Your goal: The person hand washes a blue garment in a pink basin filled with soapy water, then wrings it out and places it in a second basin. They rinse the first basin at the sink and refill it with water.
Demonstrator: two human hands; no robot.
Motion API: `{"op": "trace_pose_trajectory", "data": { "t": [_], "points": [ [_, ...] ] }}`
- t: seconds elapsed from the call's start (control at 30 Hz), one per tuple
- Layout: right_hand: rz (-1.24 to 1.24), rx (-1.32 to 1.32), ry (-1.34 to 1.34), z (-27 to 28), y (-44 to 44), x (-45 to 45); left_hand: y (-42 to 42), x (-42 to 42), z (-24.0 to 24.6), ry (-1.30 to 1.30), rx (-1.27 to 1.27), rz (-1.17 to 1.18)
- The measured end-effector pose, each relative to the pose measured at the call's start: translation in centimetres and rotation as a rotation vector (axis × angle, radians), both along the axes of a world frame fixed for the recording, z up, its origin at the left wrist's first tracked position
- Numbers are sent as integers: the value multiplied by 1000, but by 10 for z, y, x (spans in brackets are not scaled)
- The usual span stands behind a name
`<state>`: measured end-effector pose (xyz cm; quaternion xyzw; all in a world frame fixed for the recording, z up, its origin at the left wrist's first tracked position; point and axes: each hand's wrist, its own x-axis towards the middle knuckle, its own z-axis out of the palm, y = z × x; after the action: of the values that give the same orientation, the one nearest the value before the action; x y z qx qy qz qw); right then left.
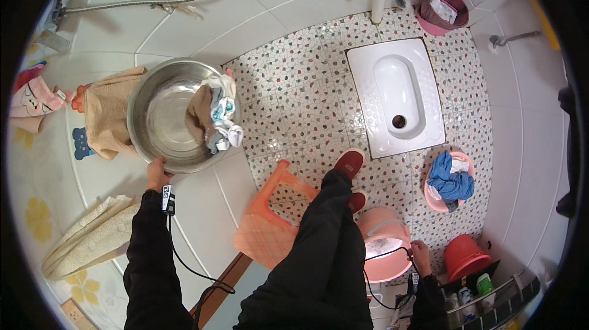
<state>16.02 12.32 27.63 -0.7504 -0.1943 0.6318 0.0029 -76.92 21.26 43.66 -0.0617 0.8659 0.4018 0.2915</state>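
My left hand (157, 174) grips the lower rim of a large stainless steel basin (158, 100). Bunched laundry (216, 114), brown, grey and white, lies against the basin's right side and hangs over its rim. On the other side, my right hand (419, 256) holds the rim of a pink plastic bucket (391, 274). That bucket has a pale handle (385, 226) and looks tilted, with whitish foamy water (381, 246) inside. The fingers of both hands are partly hidden by the rims.
An orange plastic stool (264, 233) stands by my legs. A squat toilet (395, 95) is set into the pebble-patterned floor. At right are a pink basin of clothes (428, 194), a red bucket (465, 256) and a bottle rack (497, 300). Black cables (184, 252) trail from both wrists.
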Motion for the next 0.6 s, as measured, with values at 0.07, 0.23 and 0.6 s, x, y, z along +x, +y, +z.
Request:
{"op": "trace_pose_trajectory", "data": {
  "t": [0.07,0.23,0.6],
  "points": [
    [42,-7,-29,-3,9,-7,-2,14,-8,-122,81,17],
    [36,77,41,-4,36,-29,-11,79,-64,-491,182,-7],
    [-72,134,-85,-26,9,9,25,284,-270,-1008,22,102]
  ]
}}
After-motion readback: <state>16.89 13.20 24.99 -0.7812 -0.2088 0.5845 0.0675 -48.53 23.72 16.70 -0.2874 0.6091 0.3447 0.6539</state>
